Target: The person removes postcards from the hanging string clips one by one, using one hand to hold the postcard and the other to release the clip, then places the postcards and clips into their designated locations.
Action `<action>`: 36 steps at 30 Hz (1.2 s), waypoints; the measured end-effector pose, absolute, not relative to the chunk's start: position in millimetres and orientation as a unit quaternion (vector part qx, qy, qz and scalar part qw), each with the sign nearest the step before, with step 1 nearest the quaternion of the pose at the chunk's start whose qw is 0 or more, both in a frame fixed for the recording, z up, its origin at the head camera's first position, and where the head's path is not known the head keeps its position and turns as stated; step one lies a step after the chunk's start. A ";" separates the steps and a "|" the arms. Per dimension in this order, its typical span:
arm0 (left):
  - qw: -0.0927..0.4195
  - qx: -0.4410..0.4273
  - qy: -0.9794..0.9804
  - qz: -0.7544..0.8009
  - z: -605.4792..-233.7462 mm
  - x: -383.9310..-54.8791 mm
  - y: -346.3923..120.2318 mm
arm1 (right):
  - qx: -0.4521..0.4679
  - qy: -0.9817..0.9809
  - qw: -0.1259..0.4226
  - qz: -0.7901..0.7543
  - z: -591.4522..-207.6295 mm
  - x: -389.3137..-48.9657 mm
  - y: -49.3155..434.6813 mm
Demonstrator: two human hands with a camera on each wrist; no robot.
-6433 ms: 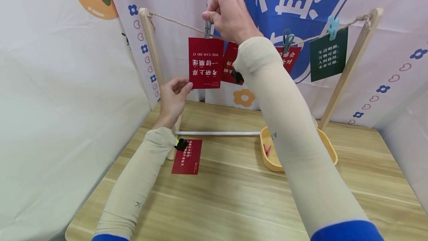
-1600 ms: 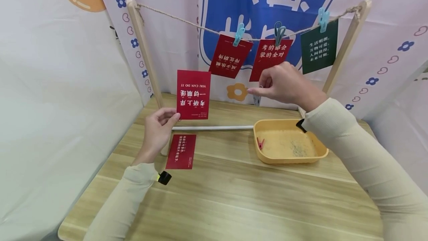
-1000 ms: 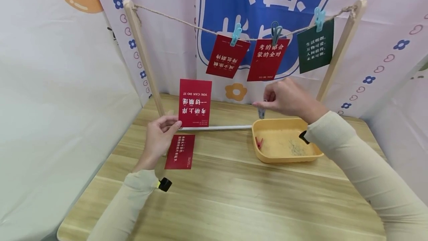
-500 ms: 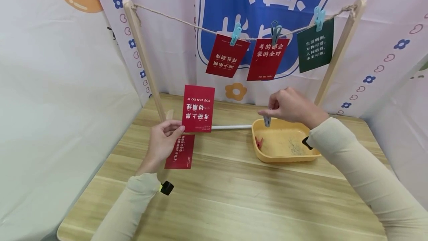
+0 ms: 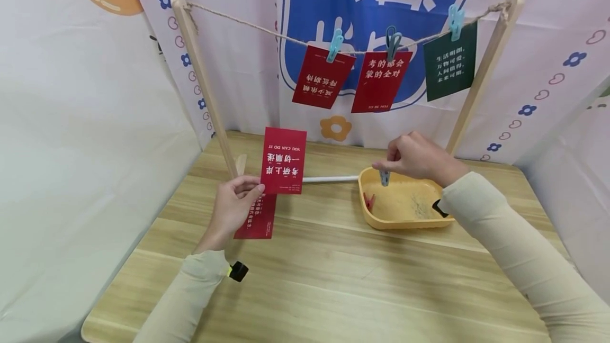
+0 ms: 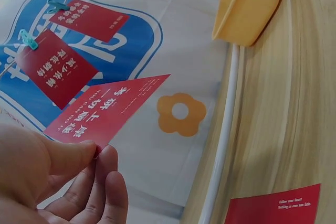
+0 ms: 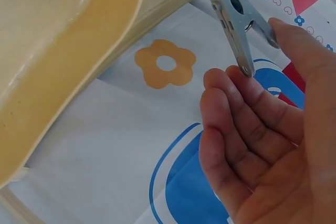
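Observation:
My left hand (image 5: pixel 233 202) pinches a red card (image 5: pixel 284 160) with white print by its lower left corner, holding it upright in front of the frame's left post. In the left wrist view the thumb and forefinger grip the corner of that card (image 6: pixel 110 111). Over the yellow tray (image 5: pixel 395 224), my right hand (image 5: pixel 419 158) pinches a grey clothespin (image 5: pixel 384 178). The right wrist view shows this clothespin (image 7: pixel 233 22) between thumb and forefinger, its nose pointing away from the palm. A red clothespin (image 5: pixel 369 201) lies in the tray. Another red card (image 5: pixel 259 221) lies on the table, partly hidden by the left hand.
A twine line (image 5: pixel 248 24) runs between two wooden posts. From it hang two red cards (image 5: pixel 324 75) and a green card (image 5: pixel 450 62), each held by a clothespin. A white rod (image 5: pixel 329 179) crosses low between the posts. A printed cloth stands behind.
Since the oldest frame, the right hand has come down from the twine to over the tray with the grey clothespin. The left hand has lowered the red card away from the line.

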State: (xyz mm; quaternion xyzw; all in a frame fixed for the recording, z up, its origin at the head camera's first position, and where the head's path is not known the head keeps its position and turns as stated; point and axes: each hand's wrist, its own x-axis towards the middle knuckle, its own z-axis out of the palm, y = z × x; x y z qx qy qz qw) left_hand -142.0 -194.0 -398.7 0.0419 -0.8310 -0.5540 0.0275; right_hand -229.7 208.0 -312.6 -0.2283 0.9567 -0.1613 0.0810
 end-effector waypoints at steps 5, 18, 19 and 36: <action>0.027 0.042 -0.825 -0.563 -402.9 -140.4 -194.7 | -0.214 0.957 0.105 -0.163 -317.0 -229.6 207.3; 0.015 0.044 -0.831 -0.555 -408.2 -138.3 -195.2 | -0.201 0.960 0.138 -0.141 -328.0 -234.4 211.4; 0.014 0.042 -0.829 -0.557 -408.8 -138.2 -194.9 | -0.199 0.960 0.141 -0.140 -328.9 -234.9 211.7; -0.008 0.045 -0.822 -0.567 -427.7 -138.1 -192.3 | -0.196 0.964 0.154 -0.094 -344.0 -242.2 210.7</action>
